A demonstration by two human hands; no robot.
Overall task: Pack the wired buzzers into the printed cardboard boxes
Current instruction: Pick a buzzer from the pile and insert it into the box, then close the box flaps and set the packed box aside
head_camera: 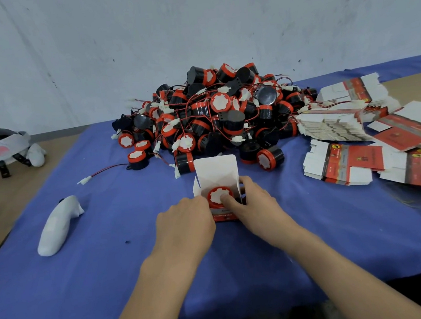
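A small printed cardboard box [217, 170] stands open on the blue cloth, its white lid flap raised. A red-and-white buzzer [216, 194] sits inside it, face up. My left hand [187, 220] grips the box's left side. My right hand [253, 201] holds the right side, with its thumb pressing on the buzzer's white face. Behind the box lies a big pile of black-and-red wired buzzers [215, 115].
Stacks of flat printed box blanks [343, 165] lie at the right. A white controller [57, 225] rests on the cloth at the left, and a headset [0, 148] sits at the far left. A loose buzzer [137, 160] trails its wire leftward.
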